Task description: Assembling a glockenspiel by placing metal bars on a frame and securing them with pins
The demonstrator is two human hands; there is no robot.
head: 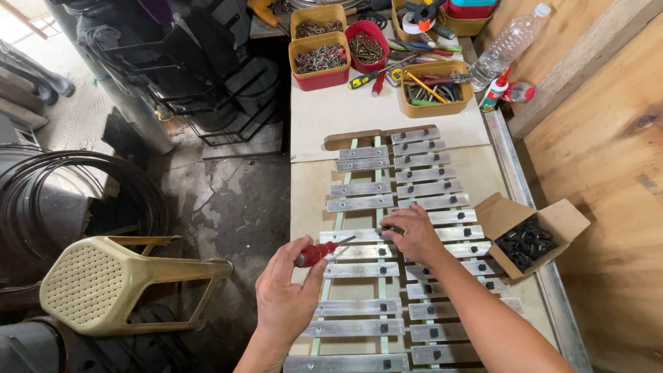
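Note:
A metal-bar xylophone [387, 186] lies lengthwise on the white workbench [345, 114], two rows of silver bars on pale green rails, each bar with a small black fastener. My left hand [286, 293] grips a red-handled screwdriver [314, 253], its shaft pointing right toward the bars. My right hand [414, 235] rests on the bars at mid-length, fingertips pinching a small black piece at a bar's end.
An open cardboard box [535, 238] of small black parts sits right of the instrument. Bins of screws [320, 61], a tool tray [431, 88], a plastic bottle [507, 45] and a glue bottle [494, 93] stand at the far end. A beige stool [110, 280] stands left; wooden panels line the right.

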